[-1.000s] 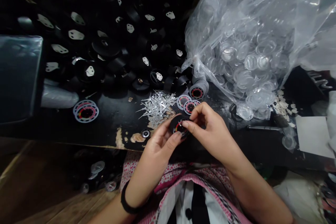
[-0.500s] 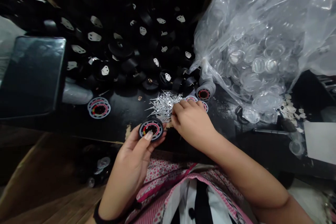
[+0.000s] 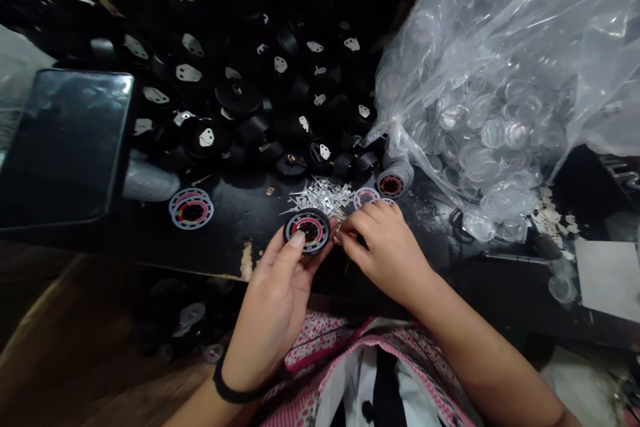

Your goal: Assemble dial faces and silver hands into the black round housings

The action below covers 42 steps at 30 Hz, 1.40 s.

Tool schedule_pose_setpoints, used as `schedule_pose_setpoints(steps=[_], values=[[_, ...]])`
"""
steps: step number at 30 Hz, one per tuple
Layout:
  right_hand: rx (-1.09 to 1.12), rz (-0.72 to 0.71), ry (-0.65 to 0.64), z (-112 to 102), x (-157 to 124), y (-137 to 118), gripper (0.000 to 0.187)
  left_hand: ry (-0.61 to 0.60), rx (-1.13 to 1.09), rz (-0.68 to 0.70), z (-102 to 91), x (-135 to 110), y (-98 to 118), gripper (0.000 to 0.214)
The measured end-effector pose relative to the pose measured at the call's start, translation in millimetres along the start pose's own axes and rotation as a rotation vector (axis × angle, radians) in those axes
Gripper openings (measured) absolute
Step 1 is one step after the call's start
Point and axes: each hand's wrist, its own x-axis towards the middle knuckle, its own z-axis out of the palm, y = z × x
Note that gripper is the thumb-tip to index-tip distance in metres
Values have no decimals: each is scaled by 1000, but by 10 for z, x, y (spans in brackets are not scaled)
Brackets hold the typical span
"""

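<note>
My left hand [image 3: 277, 293] holds a round black gauge [image 3: 307, 230] with a red and white dial face up, thumb on its lower edge. Just right of the gauge, my right hand [image 3: 383, 247] has its fingertips pinched together; whatever they hold is too small to make out. Both hands are at the near edge of the black table [image 3: 235, 217]. A small heap of silver pointer needles [image 3: 320, 197] lies just beyond the gauge.
Several black gauge bodies [image 3: 240, 93] are piled at the back. A clear plastic bag of round lenses [image 3: 495, 93] fills the right side. Loose dial faces [image 3: 191, 209] lie left, another dial [image 3: 365, 196] and a finished gauge [image 3: 393, 182] near the bag. A dark box [image 3: 63, 147] stands far left.
My right hand drew back from the needle heap towards the gauge with its fingers pinched. My left hand raised the gauge a little closer to the heap.
</note>
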Motion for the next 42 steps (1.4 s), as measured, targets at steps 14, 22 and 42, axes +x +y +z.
schedule_pose_setpoints(steps=[14,22,42], values=[[389,106,55,-164,-195,-46,13,-123,206,-4,108,-6,-166,22],[527,112,73,-197,-241,-45,13,-171,300,66,44,-57,-140,22],[689,145,117,-198,-364,-68,14,-109,506,248,111,-186,-57,21]])
